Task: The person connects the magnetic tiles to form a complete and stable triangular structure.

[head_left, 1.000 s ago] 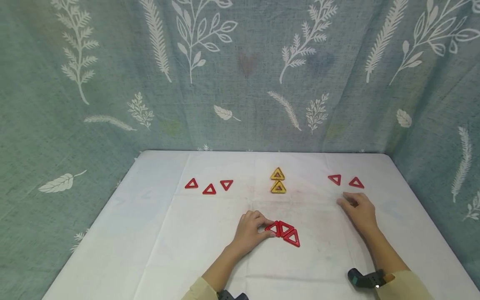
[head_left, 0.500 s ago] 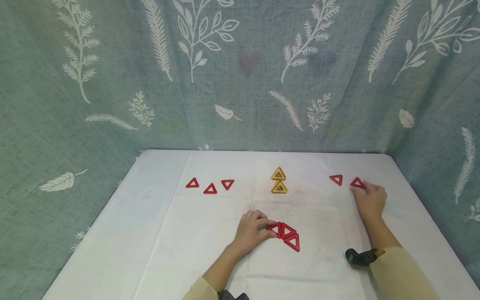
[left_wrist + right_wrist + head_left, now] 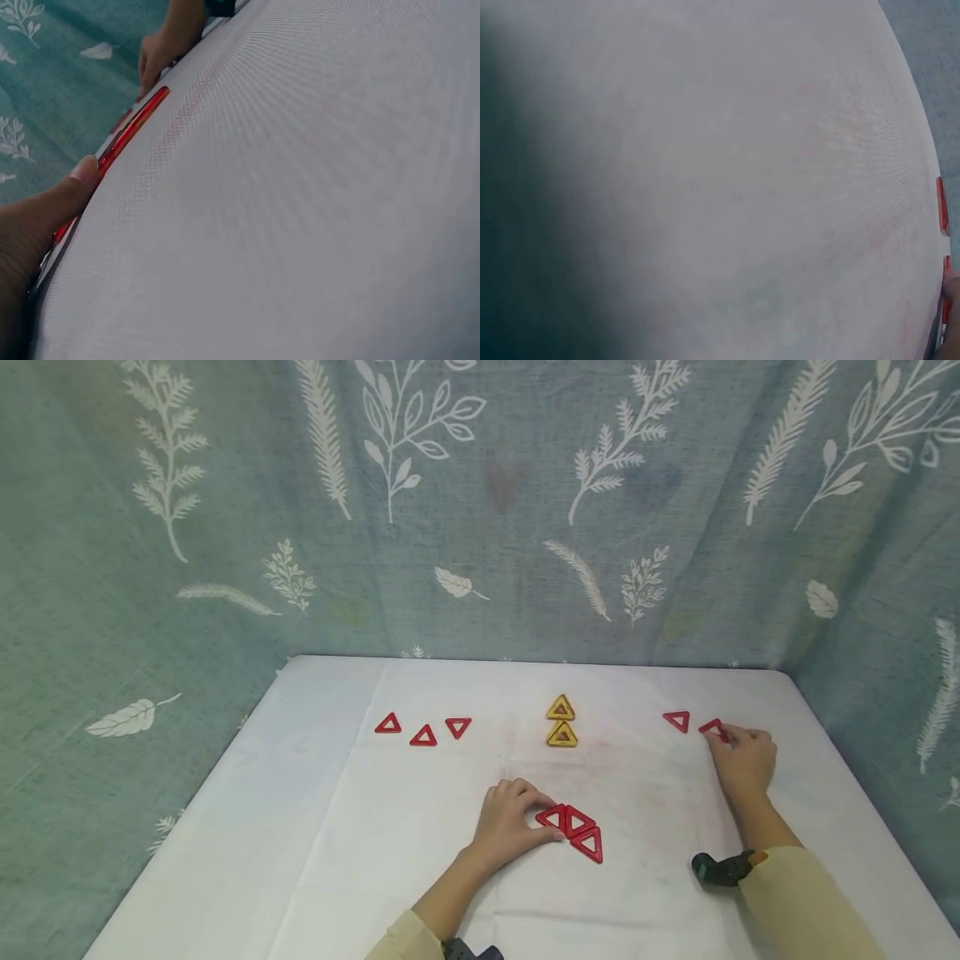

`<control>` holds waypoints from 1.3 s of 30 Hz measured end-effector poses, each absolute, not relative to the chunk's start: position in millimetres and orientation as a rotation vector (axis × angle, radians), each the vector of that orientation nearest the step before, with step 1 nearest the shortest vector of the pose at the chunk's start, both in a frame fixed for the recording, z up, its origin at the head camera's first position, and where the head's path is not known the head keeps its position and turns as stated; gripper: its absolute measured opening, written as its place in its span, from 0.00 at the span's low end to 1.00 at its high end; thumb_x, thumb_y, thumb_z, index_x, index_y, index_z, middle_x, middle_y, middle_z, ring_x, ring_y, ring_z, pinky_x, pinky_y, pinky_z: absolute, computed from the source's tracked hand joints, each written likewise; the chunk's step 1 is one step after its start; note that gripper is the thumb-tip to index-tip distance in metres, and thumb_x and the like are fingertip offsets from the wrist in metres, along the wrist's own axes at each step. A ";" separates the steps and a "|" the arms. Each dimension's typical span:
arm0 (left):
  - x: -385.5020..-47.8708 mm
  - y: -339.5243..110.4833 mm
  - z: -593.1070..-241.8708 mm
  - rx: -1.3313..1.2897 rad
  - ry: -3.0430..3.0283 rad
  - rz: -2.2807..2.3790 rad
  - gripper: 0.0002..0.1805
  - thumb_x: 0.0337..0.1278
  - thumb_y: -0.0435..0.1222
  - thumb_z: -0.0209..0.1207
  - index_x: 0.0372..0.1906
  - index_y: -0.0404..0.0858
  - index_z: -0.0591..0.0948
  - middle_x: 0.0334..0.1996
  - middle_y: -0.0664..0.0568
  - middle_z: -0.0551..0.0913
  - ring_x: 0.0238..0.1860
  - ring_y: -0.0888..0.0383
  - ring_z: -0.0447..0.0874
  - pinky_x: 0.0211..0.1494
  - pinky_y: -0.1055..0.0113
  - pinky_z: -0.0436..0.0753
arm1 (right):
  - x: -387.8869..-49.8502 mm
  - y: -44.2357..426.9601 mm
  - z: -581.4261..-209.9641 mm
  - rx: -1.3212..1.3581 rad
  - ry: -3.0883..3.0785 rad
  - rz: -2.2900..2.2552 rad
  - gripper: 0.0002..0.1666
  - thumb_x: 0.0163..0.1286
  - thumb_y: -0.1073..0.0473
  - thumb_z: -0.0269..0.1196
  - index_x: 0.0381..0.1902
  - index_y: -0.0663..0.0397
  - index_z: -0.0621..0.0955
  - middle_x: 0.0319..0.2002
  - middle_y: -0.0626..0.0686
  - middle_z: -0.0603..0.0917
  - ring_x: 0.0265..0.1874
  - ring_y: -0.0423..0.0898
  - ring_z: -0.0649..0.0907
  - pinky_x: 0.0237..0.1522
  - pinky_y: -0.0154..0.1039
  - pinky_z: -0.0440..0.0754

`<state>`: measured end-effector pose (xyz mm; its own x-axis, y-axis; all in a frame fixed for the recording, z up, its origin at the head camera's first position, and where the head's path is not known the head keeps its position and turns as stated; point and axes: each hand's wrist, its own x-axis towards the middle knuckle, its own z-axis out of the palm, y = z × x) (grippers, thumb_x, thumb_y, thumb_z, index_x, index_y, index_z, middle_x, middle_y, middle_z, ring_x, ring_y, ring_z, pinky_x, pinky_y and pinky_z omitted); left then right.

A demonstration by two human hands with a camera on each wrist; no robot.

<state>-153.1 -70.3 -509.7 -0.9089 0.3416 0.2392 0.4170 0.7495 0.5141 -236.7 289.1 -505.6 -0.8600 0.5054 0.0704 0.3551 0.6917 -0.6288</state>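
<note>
Three red triangle magnetic tiles (image 3: 572, 835) lie edge to edge near the middle of the table in the head view. My left hand (image 3: 504, 820) pinches the leftmost of them between thumb and fingers; its thumb (image 3: 84, 171) shows against a red edge in the left wrist view. At the far right, my right hand (image 3: 746, 762) pinches a single red triangle tile (image 3: 707, 726), partly covered by the fingertips. Just left of that hand lies another red triangle tile (image 3: 677, 717), touched by nothing.
Two yellow triangles (image 3: 562, 743), point to base, lie at the back middle of the white table (image 3: 390, 860). Three loose red triangles (image 3: 424, 742) lie at the back left. A patterned curtain (image 3: 480, 527) stands behind the table.
My right hand has moved right and away from me to the far right red triangle and taken hold of it. The three joined tiles have shifted slightly; my left hand stays at them.
</note>
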 end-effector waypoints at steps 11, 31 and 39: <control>-153.0 -71.2 -509.3 -0.625 -2.781 -0.901 0.23 0.35 0.58 0.70 0.40 0.54 0.86 0.34 0.64 0.75 0.40 0.64 0.68 0.47 0.66 0.67 | -232.5 292.9 -510.1 -0.641 -2.648 0.973 0.26 0.71 0.51 0.56 0.57 0.65 0.76 0.57 0.67 0.69 0.58 0.64 0.67 0.56 0.58 0.67; -151.4 -67.8 -511.7 -0.645 -2.783 -0.776 0.26 0.37 0.63 0.67 0.41 0.53 0.83 0.36 0.63 0.74 0.41 0.64 0.67 0.47 0.65 0.66 | -199.4 282.6 -505.7 -0.501 -2.650 1.036 0.25 0.68 0.53 0.59 0.54 0.69 0.77 0.54 0.67 0.71 0.55 0.63 0.69 0.55 0.57 0.68; -150.6 -69.4 -509.7 -0.682 -2.771 -0.787 0.23 0.41 0.60 0.66 0.42 0.53 0.83 0.37 0.62 0.74 0.40 0.64 0.66 0.47 0.65 0.66 | -192.9 279.9 -505.6 -0.418 -2.668 1.042 0.26 0.65 0.53 0.63 0.53 0.68 0.78 0.50 0.66 0.74 0.52 0.62 0.72 0.53 0.55 0.73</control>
<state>-150.6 -69.4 -509.7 -0.8783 0.3801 0.2900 0.4759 0.7543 0.4523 -192.9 279.9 -505.6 -0.9285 0.3504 0.1230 0.1744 0.7038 -0.6887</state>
